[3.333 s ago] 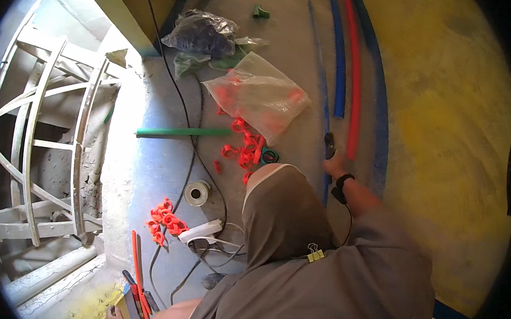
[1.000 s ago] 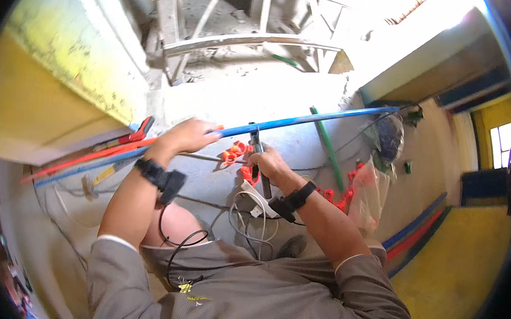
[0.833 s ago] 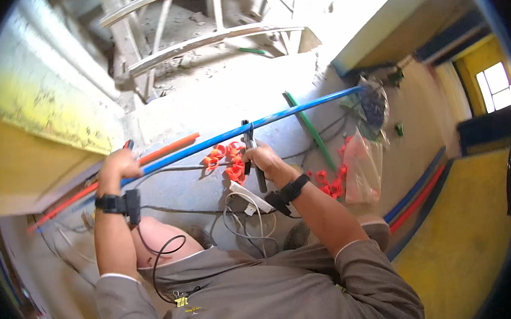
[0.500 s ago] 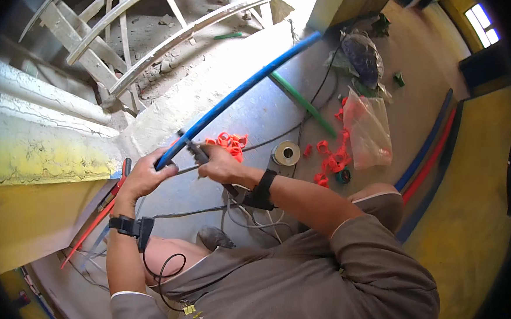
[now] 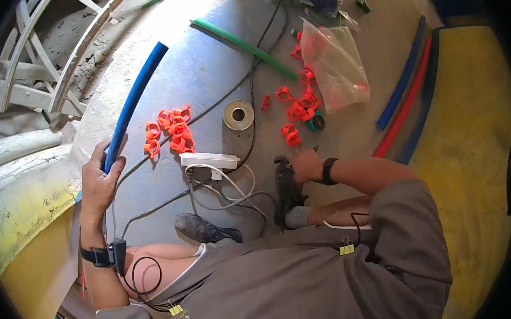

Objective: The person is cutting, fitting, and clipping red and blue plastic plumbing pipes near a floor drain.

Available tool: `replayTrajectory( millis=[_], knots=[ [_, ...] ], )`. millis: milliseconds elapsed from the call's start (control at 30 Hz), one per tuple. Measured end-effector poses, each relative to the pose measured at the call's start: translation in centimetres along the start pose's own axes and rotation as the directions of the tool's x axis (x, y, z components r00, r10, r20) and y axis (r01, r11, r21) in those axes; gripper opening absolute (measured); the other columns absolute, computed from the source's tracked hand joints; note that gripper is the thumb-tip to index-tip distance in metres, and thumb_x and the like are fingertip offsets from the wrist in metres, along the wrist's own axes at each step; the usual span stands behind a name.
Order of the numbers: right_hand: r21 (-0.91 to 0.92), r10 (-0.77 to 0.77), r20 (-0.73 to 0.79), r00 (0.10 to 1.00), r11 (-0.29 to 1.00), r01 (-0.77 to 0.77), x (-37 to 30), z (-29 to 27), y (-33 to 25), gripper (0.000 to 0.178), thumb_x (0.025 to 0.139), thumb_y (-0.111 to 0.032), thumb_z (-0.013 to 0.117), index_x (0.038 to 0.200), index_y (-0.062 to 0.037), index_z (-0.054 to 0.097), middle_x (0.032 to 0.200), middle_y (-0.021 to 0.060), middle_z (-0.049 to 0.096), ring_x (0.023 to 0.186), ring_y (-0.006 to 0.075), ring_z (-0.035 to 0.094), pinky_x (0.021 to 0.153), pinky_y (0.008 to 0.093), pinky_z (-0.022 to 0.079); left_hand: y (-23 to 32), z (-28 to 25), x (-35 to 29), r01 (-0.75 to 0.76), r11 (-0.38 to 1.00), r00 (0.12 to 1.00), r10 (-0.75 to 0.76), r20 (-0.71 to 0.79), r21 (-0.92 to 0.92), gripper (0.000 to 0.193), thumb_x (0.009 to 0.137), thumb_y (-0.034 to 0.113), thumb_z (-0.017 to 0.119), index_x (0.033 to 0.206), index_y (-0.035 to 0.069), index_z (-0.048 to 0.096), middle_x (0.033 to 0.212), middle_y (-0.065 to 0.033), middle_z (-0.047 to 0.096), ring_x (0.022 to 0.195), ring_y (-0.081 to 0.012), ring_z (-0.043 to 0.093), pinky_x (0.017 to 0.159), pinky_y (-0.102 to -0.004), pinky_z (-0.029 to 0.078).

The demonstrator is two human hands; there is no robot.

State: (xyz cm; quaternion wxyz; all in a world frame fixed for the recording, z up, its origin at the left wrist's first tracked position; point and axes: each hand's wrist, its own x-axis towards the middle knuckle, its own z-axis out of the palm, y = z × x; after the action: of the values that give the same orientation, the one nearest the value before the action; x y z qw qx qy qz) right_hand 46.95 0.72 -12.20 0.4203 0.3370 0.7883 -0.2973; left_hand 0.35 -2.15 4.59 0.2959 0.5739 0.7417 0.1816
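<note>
My left hand point(image 5: 99, 179) is wrapped round the lower end of a short, slightly bent blue pipe point(image 5: 133, 99), which slants up and away to the right. Low beside my black shoe point(image 5: 288, 191), my right hand point(image 5: 306, 164) has its fingers curled; a dark piece shows at its fingertips, and I cannot tell it from the shoe. Between my hands lie a pile of orange plastic clips point(image 5: 172, 132) and a white power strip point(image 5: 210, 161) with grey cables. More orange clips point(image 5: 302, 107) are scattered beyond my right hand.
A round metallic roll point(image 5: 230, 120) stands amid black cables point(image 5: 224, 93). Farther off lie a green pipe point(image 5: 245, 45) and a clear plastic bag point(image 5: 337, 71). Blue point(image 5: 404, 75) and red point(image 5: 402, 104) pipes run along the right. At the left is a pale curved frame point(image 5: 81, 49).
My right hand has left the blue pipe, moving right and down beside my shoe. My left hand has shifted left with the pipe, which now stands steeper. The view has shifted.
</note>
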Motion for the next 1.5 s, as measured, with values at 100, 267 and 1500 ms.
replayTrajectory(
  millis=[100, 267, 1500],
  knots=[
    [0.100, 0.048, -0.065, 0.997, 0.994, -0.041, -0.6, 2.1, 4.9, 0.063, 0.077, -0.041, 0.063, 0.122, 0.0001, 0.050, 0.108, 0.0224, 0.061, 0.098, 0.0381, 0.061, 0.085, 0.0455, 0.048, 0.2, 1.6, 0.8, 0.168, 0.984, 0.976, -0.159, 0.146, -0.051, 0.033, 0.088, 0.021, 0.058, 0.115, 0.002, 0.055, 0.077, -0.0155, 0.062, 0.068, -0.0195, 0.058, 0.065, -0.0335, 0.045],
    [0.668, 0.591, -0.212, 0.778, 0.669, -0.326, 0.5, -0.1, 8.9, 0.060, 0.079, -0.045, 0.065, 0.114, 0.0018, 0.053, 0.104, 0.0247, 0.061, 0.103, 0.0408, 0.056, 0.088, 0.0473, 0.045, -7.4, 0.1, -0.4, 0.129, 0.905, 0.964, -0.210, 0.161, 0.406, 0.026, 0.086, 0.019, 0.059, 0.104, 0.001, 0.057, 0.069, -0.0142, 0.058, 0.059, -0.0227, 0.057, 0.059, -0.0373, 0.045],
    [0.748, -0.189, -0.602, 0.776, 0.205, 0.631, 2.8, -13.4, -26.4, 0.022, 0.094, -0.019, 0.048, 0.097, 0.0007, 0.058, 0.076, 0.0032, 0.052, 0.069, 0.0094, 0.048, 0.060, 0.0267, 0.040, 1.1, -5.1, -0.4, 0.022, 0.985, 1.000, -0.021, 0.009, -0.170, 0.036, 0.069, 0.032, 0.073, 0.083, -0.001, 0.068, 0.065, -0.0143, 0.062, 0.060, -0.0226, 0.060, 0.061, -0.0337, 0.048]
  ],
)
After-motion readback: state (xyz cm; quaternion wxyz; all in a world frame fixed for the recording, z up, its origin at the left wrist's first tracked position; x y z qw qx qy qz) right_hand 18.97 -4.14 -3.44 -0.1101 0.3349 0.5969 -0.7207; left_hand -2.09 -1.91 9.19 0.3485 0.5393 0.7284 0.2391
